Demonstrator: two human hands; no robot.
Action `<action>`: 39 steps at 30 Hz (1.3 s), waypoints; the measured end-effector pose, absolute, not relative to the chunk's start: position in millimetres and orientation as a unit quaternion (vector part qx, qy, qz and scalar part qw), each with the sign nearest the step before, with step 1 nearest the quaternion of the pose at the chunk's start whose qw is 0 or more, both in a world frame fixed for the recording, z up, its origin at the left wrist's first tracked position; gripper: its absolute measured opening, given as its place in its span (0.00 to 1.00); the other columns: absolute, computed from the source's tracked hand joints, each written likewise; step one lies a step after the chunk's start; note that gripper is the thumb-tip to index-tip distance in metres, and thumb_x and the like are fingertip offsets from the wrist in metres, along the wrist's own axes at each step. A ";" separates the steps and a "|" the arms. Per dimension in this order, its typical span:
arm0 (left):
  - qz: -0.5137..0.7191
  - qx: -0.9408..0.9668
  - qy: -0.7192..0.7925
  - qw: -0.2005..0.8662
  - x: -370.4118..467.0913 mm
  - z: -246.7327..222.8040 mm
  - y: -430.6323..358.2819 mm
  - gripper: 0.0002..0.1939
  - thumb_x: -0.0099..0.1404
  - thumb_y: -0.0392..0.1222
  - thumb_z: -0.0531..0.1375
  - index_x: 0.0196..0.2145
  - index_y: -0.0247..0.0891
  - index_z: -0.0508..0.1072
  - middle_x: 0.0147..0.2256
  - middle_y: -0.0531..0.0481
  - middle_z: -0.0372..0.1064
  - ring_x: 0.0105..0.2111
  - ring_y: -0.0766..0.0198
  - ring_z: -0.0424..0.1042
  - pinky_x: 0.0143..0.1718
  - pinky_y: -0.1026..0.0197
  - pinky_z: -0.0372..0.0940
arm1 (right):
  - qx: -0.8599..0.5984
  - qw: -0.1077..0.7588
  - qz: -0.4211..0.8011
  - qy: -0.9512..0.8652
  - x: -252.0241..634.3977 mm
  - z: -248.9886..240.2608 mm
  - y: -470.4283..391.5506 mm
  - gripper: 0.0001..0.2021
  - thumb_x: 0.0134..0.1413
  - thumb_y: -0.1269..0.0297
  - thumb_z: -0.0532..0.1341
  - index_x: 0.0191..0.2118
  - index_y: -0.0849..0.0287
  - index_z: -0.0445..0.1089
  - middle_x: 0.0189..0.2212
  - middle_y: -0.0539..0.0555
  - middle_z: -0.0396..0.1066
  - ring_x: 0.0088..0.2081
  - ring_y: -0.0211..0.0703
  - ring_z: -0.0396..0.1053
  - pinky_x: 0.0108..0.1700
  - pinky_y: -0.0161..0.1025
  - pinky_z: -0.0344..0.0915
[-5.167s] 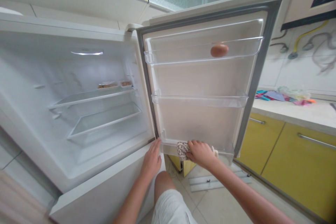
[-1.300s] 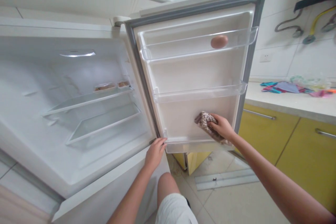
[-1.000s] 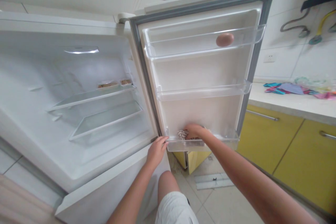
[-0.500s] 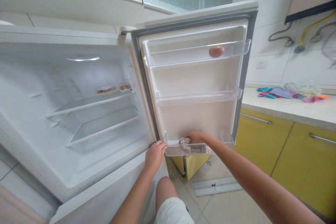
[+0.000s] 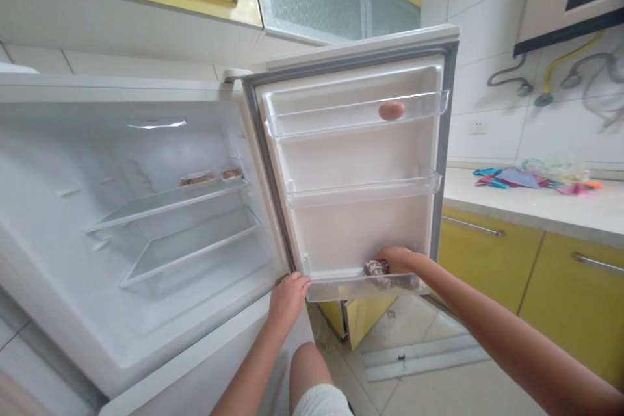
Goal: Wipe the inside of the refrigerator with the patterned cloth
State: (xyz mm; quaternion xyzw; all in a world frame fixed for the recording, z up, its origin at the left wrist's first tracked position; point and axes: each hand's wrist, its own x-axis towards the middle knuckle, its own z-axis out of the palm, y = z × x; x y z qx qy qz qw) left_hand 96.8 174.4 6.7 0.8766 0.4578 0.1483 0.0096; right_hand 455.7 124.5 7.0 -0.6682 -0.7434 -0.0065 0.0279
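My right hand (image 5: 398,261) reaches down into the bottom bin (image 5: 336,289) of the open fridge door (image 5: 355,227). Its fingers are closed on a crumpled brown-and-white patterned cloth (image 5: 377,268), pressed inside the bin; part of the cloth shows through the clear front. My left hand (image 5: 290,296) is closed over the hinge-side end of the same bin, holding its edge. One brown egg (image 5: 392,110) lies in the top door bin (image 5: 331,122). The middle door bin (image 5: 363,193) is clear plastic too.
Left of the door is the fridge interior (image 5: 180,312) with glass shelves (image 5: 170,203) and small food packs (image 5: 197,179). A worktop (image 5: 526,208) at the right carries colourful cloths (image 5: 514,177). An ajar yellow cabinet door (image 5: 365,320) is below; pale strips (image 5: 424,359) lie on the floor.
My right hand has slid the cloth rightward along the bottom bin, away from the hinge. My left hand keeps its hold on the bin's end. The camera view has tilted up slightly.
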 end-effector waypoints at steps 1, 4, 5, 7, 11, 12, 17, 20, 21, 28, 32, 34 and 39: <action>0.146 0.876 0.459 0.009 96.9 6.8 174.5 0.14 0.71 0.42 0.52 0.44 0.48 0.78 0.45 0.49 0.77 0.45 0.59 0.76 0.41 0.61 0.65 | -0.664 0.026 0.003 -0.748 450.4 6.4 128.5 0.12 0.41 0.65 0.67 0.36 0.51 0.80 0.34 0.53 0.82 0.38 0.47 0.79 0.37 0.37 0.69; 0.140 0.874 0.465 0.009 97.8 7.1 174.2 0.14 0.71 0.42 0.53 0.45 0.48 0.78 0.45 0.49 0.76 0.45 0.60 0.76 0.41 0.61 0.65 | -0.646 0.021 0.029 -0.762 429.5 7.4 142.0 0.13 0.45 0.63 0.66 0.39 0.53 0.80 0.36 0.57 0.82 0.39 0.50 0.79 0.39 0.39 0.70; 0.140 0.873 0.467 0.010 98.2 7.2 173.8 0.14 0.71 0.42 0.52 0.46 0.48 0.78 0.46 0.49 0.76 0.45 0.60 0.76 0.41 0.61 0.65 | -0.643 0.022 0.033 -0.765 420.4 8.1 147.2 0.13 0.45 0.63 0.65 0.40 0.54 0.79 0.38 0.58 0.82 0.41 0.50 0.79 0.40 0.40 0.70; 0.138 0.871 0.471 0.011 99.3 7.2 172.7 0.15 0.72 0.42 0.52 0.47 0.48 0.78 0.47 0.49 0.76 0.45 0.60 0.76 0.42 0.61 0.65 | -0.638 0.022 0.041 -0.769 399.3 9.0 158.4 0.14 0.46 0.62 0.65 0.42 0.54 0.79 0.40 0.59 0.81 0.43 0.51 0.78 0.43 0.41 0.70; 0.138 0.866 0.480 0.016 101.2 6.2 171.0 0.15 0.72 0.42 0.52 0.47 0.48 0.77 0.47 0.50 0.76 0.45 0.62 0.76 0.43 0.63 0.64 | -0.626 0.026 0.046 -0.778 354.0 8.5 180.5 0.15 0.47 0.60 0.66 0.43 0.54 0.79 0.42 0.59 0.81 0.44 0.52 0.78 0.43 0.40 0.70; 0.138 0.865 0.482 0.017 101.5 5.8 170.8 0.15 0.72 0.42 0.52 0.48 0.48 0.77 0.47 0.50 0.76 0.45 0.63 0.76 0.43 0.63 0.64 | -0.624 0.032 0.043 -0.780 344.4 8.7 184.5 0.15 0.47 0.59 0.66 0.43 0.53 0.79 0.43 0.59 0.81 0.44 0.52 0.78 0.43 0.40 0.70; 0.141 0.861 0.488 0.025 101.6 4.9 170.4 0.14 0.72 0.42 0.52 0.46 0.48 0.78 0.46 0.50 0.77 0.44 0.61 0.76 0.42 0.63 0.65 | -0.632 0.104 -0.017 -0.767 318.5 22.8 187.9 0.16 0.52 0.59 0.64 0.48 0.49 0.76 0.45 0.55 0.80 0.46 0.50 0.77 0.43 0.39 0.69; 0.147 0.860 0.488 0.035 101.5 4.8 171.1 0.14 0.71 0.42 0.52 0.45 0.47 0.78 0.46 0.49 0.77 0.45 0.61 0.76 0.44 0.62 0.65 | -0.634 0.174 -0.081 -0.749 317.4 43.3 177.3 0.21 0.59 0.64 0.59 0.58 0.49 0.70 0.53 0.55 0.77 0.51 0.48 0.75 0.48 0.40 0.69; 0.149 0.860 0.486 0.039 101.6 4.5 171.4 0.15 0.71 0.42 0.52 0.46 0.47 0.78 0.47 0.49 0.77 0.46 0.61 0.76 0.45 0.62 0.65 | -0.632 0.196 -0.100 -0.743 318.2 50.7 172.8 0.23 0.61 0.65 0.57 0.62 0.50 0.65 0.58 0.56 0.73 0.55 0.48 0.72 0.52 0.41 0.67; 0.163 0.856 0.488 0.060 102.1 0.2 172.8 0.16 0.71 0.41 0.52 0.48 0.47 0.78 0.51 0.50 0.76 0.48 0.62 0.76 0.49 0.62 0.66 | -0.446 0.306 -0.405 -0.737 328.4 70.9 165.9 0.26 0.64 0.71 0.54 0.66 0.48 0.60 0.66 0.53 0.64 0.67 0.48 0.57 0.69 0.52 0.47; 0.164 0.855 0.487 0.069 102.0 1.8 172.3 0.15 0.72 0.42 0.52 0.47 0.46 0.78 0.51 0.49 0.77 0.50 0.62 0.75 0.50 0.63 0.65 | -0.455 0.234 -0.413 -0.753 331.4 56.9 186.5 0.28 0.63 0.69 0.55 0.68 0.55 0.58 0.70 0.57 0.56 0.71 0.54 0.50 0.70 0.58 0.45; 0.161 0.854 0.489 0.071 102.1 2.9 172.0 0.15 0.72 0.42 0.52 0.46 0.45 0.78 0.50 0.48 0.77 0.49 0.62 0.75 0.49 0.63 0.65 | -0.459 0.220 -0.400 -0.762 329.9 46.4 195.0 0.29 0.63 0.67 0.55 0.69 0.57 0.55 0.72 0.58 0.51 0.72 0.56 0.47 0.70 0.60 0.46; 0.160 0.853 0.493 0.065 102.6 4.1 170.5 0.14 0.71 0.42 0.52 0.46 0.45 0.78 0.49 0.49 0.77 0.48 0.61 0.76 0.47 0.62 0.65 | -0.376 0.162 -0.408 -0.816 331.9 19.8 201.6 0.24 0.65 0.65 0.55 0.65 0.56 0.62 0.69 0.58 0.58 0.70 0.52 0.52 0.68 0.57 0.52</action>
